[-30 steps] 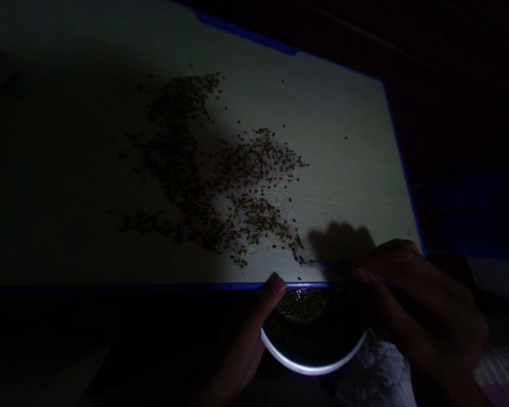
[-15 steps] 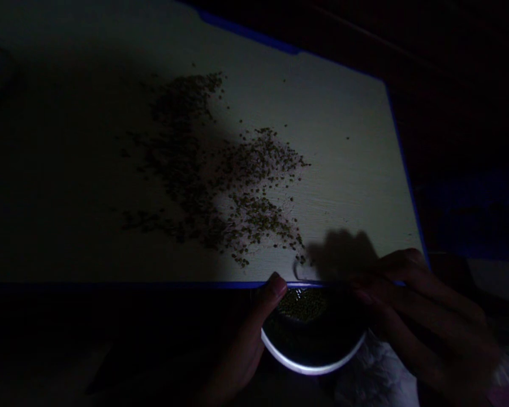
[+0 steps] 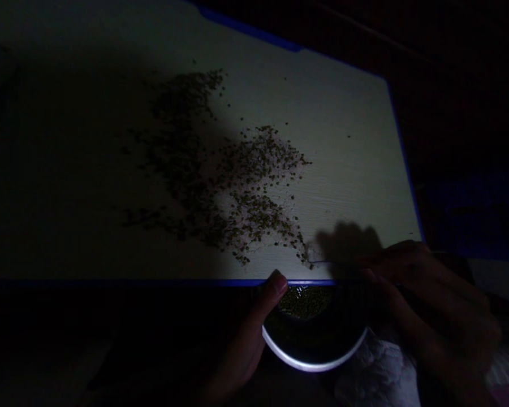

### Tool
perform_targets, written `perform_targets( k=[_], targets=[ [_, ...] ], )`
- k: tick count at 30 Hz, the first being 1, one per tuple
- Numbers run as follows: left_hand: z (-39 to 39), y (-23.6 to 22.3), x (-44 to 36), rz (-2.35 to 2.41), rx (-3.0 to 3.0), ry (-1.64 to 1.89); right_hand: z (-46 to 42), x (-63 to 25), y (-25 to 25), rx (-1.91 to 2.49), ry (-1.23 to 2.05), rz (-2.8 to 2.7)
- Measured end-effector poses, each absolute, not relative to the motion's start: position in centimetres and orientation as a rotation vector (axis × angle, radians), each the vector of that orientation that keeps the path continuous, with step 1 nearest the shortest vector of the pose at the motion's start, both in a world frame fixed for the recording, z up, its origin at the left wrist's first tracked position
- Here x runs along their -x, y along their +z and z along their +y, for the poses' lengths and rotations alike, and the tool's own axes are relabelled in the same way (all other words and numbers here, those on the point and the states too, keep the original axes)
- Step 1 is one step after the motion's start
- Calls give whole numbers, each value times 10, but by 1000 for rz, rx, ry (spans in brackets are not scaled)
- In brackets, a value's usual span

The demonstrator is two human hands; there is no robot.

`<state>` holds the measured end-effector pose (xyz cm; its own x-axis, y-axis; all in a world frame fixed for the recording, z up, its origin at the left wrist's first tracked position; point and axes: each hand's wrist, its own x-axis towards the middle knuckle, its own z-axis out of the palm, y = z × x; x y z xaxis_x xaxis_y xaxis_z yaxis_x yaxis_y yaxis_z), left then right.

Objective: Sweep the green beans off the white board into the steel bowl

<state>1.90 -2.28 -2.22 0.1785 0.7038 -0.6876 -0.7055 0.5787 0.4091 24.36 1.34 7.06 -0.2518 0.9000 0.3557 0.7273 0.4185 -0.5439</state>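
**A:** What is the left hand (image 3: pixel 248 345) doing in this dim, lamp-lit scene?

**B:** It is curling around the round dark bowl with a white rim (image 3: pixel 314 362), thumb pressing on the bowl's far left lip, steadying it just below the near blue edge of the pale wood-grain board (image 3: pixel 348 113).

**A:** And the right hand (image 3: pixel 424 299)?

**B:** It is resting over the bowl's right side and the board's near corner, fingers (image 3: pixel 377 263) loosely bent and pointing left. A thin, pale strip is showing just beyond the fingertips, but whether the fingers are pinching it is too dark to tell.

**A:** Where is the grain lying?

**B:** Small greenish-brown seeds (image 3: pixel 246 186) are lying scattered across the board, up and to the left of both hands, the nearest ones just beside the right fingertips. More of them (image 3: pixel 305 301) are sitting inside the bowl, between the two hands.

**A:** Anything else?

**B:** Crumpled white cloth (image 3: pixel 373 373) is lying beneath the right wrist.
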Motion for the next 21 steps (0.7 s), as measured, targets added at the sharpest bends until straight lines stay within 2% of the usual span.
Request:
perform_targets(
  k=[15,21],
  targets=[
    [-25,-32,-20,966,-44,1009,11,-250,69,1194,338,-2173],
    [-22,-26,-20,1003,-47,1007,9,-245,67,1429,283,-2026]
  ],
)
